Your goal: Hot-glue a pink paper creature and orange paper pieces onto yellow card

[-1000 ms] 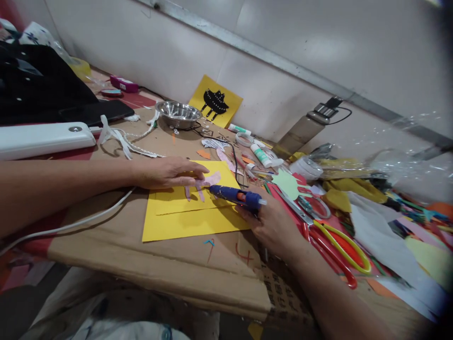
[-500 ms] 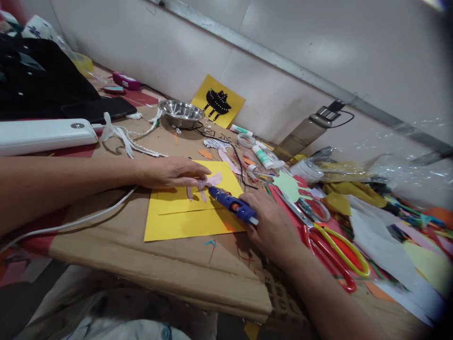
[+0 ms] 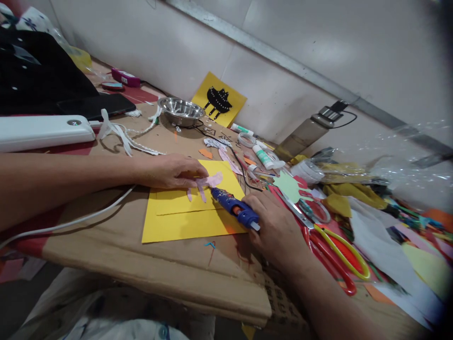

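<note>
A pink paper cutout (image 3: 214, 179) with leg-like strips lies over a yellow sheet of card (image 3: 170, 229). My left hand (image 3: 170, 171) reaches in from the left, thumb and fingertips closed on the cutout's left end. In my right hand (image 3: 274, 222) is a blue glue gun (image 3: 231, 207), gripped from the right. Its nozzle points up and left, close to the cutout's right-hand leg; whether the tip touches the paper I cannot tell. A straight line or edge runs across the yellow card below the cutout.
Scissors (image 3: 311, 222) with red and yellow handles lie right of my right hand. Beyond are a metal bowl (image 3: 180, 111), a glue stick (image 3: 263, 156), a grey bottle (image 3: 306, 134) and a yellow card with a black cutout (image 3: 218, 101). A white cable (image 3: 81, 216) crosses the left side.
The glue gun's nozzle has shifted slightly right and down, away from the left fingertips. My left hand still has the pink cutout; its fingers are a little more bent.
</note>
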Tool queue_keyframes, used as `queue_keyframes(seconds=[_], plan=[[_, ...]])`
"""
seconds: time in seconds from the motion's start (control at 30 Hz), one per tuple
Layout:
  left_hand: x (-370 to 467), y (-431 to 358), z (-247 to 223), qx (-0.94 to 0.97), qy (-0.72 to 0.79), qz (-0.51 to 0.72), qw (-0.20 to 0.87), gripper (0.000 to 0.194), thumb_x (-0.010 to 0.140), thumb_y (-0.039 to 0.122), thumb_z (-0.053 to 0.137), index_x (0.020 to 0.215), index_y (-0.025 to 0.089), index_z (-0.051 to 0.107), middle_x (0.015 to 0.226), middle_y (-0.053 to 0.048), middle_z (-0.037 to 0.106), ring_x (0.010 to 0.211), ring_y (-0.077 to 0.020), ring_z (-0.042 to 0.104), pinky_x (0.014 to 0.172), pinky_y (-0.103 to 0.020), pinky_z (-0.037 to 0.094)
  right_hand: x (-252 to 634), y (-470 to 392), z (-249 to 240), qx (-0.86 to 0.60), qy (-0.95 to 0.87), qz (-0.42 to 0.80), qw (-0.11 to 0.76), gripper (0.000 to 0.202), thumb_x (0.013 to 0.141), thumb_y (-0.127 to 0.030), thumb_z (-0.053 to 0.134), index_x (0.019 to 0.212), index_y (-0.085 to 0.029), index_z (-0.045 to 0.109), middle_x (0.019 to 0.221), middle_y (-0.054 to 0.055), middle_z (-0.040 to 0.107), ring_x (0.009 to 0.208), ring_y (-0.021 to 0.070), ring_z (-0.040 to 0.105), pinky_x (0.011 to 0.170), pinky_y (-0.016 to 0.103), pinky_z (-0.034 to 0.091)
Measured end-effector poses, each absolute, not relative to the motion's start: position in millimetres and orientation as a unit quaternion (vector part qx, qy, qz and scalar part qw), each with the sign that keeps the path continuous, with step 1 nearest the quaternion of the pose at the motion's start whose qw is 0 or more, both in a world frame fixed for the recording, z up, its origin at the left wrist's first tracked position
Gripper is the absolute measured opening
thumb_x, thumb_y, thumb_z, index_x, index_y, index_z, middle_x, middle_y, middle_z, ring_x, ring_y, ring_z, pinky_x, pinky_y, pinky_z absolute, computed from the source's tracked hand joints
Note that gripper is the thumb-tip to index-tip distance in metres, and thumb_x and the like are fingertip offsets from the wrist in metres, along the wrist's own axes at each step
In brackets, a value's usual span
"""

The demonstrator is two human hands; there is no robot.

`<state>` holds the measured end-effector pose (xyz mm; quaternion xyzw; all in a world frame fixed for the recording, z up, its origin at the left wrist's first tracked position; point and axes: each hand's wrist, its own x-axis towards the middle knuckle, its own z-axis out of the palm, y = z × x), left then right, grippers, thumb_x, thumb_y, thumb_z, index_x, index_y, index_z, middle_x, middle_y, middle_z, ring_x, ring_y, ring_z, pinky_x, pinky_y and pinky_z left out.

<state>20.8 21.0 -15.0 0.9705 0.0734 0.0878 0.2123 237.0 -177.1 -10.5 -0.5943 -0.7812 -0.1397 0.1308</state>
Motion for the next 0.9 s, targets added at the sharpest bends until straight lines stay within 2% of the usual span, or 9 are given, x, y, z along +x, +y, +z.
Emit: queue_keyframes(seconds=[0.13, 0.4, 0.53, 0.73, 0.9], plan=[[27, 14, -12, 0.968, 0.113, 0.116, 0.193, 0.029, 0.093, 0.032, 0.056, 0.118, 0.018, 0.065, 0.108, -0.008, 0.071, 0.095, -0.0162, 0.065, 0.080, -0.022, 0.043, 238, -177, -9, -0.599, -0.779, -0.118, 0.145, 0.020, 0.077, -0.005, 0.050, 0.090, -0.020, 0.053, 0.087, 0.008, 0.063, 0.082, 0.0253, 0.055, 0.071, 0.034, 0.042], [47, 2, -6, 0.962, 0.135, 0.151, 0.182, 0.016, 0.085, 0.021, 0.064, 0.099, 0.016, 0.071, 0.080, -0.002, 0.071, 0.069, -0.0112, 0.061, 0.063, -0.020, 0.038, 236, -177, -7, -0.588, -0.786, -0.144, 0.126, 0.022, 0.075, -0.003, 0.049, 0.089, -0.018, 0.055, 0.087, 0.009, 0.063, 0.083, 0.0254, 0.054, 0.072, 0.034, 0.042], [53, -4, -3, 0.967, 0.149, 0.132, 0.161, 0.016, 0.085, 0.019, 0.061, 0.097, 0.016, 0.071, 0.078, -0.002, 0.071, 0.066, -0.0113, 0.060, 0.059, -0.020, 0.036, 236, -178, -4, -0.584, -0.788, -0.159, 0.108, 0.021, 0.074, -0.004, 0.051, 0.088, -0.018, 0.055, 0.085, 0.008, 0.063, 0.080, 0.0249, 0.054, 0.069, 0.033, 0.041], [61, -10, -7, 0.976, 0.169, 0.113, 0.072, 0.022, 0.085, 0.017, 0.056, 0.101, 0.019, 0.071, 0.082, -0.006, 0.072, 0.069, -0.0156, 0.061, 0.059, -0.025, 0.034, 235, -179, -3, -0.579, -0.793, -0.165, 0.090, 0.016, 0.075, -0.008, 0.055, 0.087, -0.018, 0.056, 0.084, 0.008, 0.062, 0.079, 0.0245, 0.053, 0.069, 0.034, 0.039], [66, -13, -5, 0.977, 0.190, 0.087, 0.042, 0.018, 0.085, 0.016, 0.054, 0.092, 0.016, 0.070, 0.076, -0.008, 0.069, 0.067, -0.0182, 0.061, 0.055, -0.028, 0.030, 235, -180, -2, -0.576, -0.796, -0.160, 0.097, 0.010, 0.080, -0.012, 0.056, 0.088, -0.018, 0.056, 0.084, 0.008, 0.063, 0.079, 0.0241, 0.052, 0.070, 0.034, 0.040]])
